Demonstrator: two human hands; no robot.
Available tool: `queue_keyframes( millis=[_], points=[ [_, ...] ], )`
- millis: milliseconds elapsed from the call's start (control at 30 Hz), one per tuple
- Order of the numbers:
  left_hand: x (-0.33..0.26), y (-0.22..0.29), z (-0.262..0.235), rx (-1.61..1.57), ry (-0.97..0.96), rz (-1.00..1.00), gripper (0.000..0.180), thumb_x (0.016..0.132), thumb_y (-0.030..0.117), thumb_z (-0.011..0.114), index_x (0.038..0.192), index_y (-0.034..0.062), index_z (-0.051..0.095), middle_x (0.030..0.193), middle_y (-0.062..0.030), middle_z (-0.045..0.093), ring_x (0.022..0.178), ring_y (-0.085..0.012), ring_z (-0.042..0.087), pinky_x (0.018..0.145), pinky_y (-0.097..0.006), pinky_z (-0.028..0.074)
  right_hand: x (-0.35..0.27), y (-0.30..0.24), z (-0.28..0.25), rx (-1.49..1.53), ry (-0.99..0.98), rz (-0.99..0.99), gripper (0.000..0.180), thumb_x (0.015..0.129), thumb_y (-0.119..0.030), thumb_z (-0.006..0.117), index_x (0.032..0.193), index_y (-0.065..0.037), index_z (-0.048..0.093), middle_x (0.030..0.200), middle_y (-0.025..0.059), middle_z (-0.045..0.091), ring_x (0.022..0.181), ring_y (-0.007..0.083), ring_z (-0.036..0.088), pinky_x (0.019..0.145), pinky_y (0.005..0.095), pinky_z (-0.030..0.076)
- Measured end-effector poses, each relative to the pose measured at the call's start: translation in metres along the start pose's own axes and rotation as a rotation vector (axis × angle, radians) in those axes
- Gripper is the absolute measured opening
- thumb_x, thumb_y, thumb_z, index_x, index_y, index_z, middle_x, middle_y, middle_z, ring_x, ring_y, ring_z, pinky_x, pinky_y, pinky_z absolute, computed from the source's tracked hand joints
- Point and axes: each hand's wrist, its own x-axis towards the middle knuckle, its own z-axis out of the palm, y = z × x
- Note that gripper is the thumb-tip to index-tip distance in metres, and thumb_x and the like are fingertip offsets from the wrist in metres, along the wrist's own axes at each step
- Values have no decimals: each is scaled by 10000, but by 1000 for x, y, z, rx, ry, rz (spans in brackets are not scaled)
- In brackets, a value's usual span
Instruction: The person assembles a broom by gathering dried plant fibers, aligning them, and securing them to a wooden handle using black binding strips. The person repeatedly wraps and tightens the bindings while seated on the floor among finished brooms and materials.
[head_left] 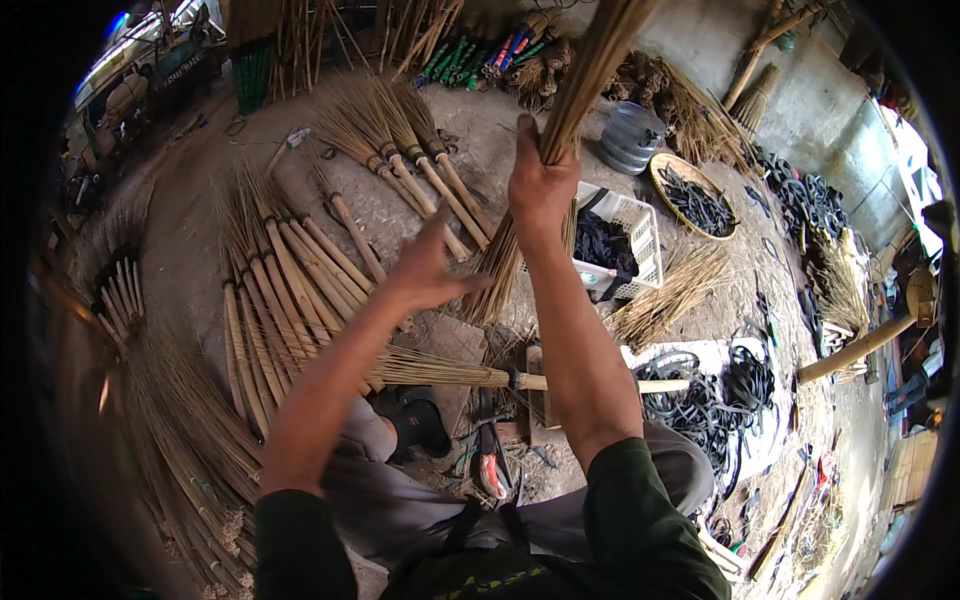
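Got 1 bundle [587, 85] clamped in right hand [543, 190], poking out toward 1 and 7 o'clock from there. Got left hand [425, 275] open, blurred, at 8 o'clock from right hand, near bundle's lower end; can't tell if touching. From right hand, counting 1 jug [632, 138] at 2, 1 basket [690, 168] at 3, 1 crate [648, 255] at 4, 1 broom [485, 376] at 6. Seeing yellowish print [490, 580] on shirt [655, 545], too small to read.

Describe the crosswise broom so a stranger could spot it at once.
Find the person's right hand, then follow its forearm down. The broom passes beneath that forearm, pale handle to the right, bristles to the left. The brooms at left slant downward; this one lies nearly level across the picture.
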Motion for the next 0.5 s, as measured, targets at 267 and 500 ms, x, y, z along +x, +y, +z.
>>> queue_keyframes(
  millis=[267, 500],
  points=[
    [84, 52, 21, -634, 619, 301, 383, 906, 283, 777, 1066, -28, 621, 1009, -125, 711, 983, -170, 702, 797, -327, 535, 5, -49, -4, -13, -389, -154, 810, 830, -288, 844, 1438, -34, 373, 1262, 209, 598, 1164, 282, 577, 949, 439, 490],
    [74, 77, -150, -1172, 580, 265, 324, 900, 330, 813, 847, 81, 614, 602, 19, 502, 540, -140, 553, 596, -376, 510, -61, 48, -103, -179, -791, -13, 1608, 576, -233, 1005, 1608, -102, -222, 1702, 227, -115, 1572, 385, 135, 1281, 510, 162]
  ],
)
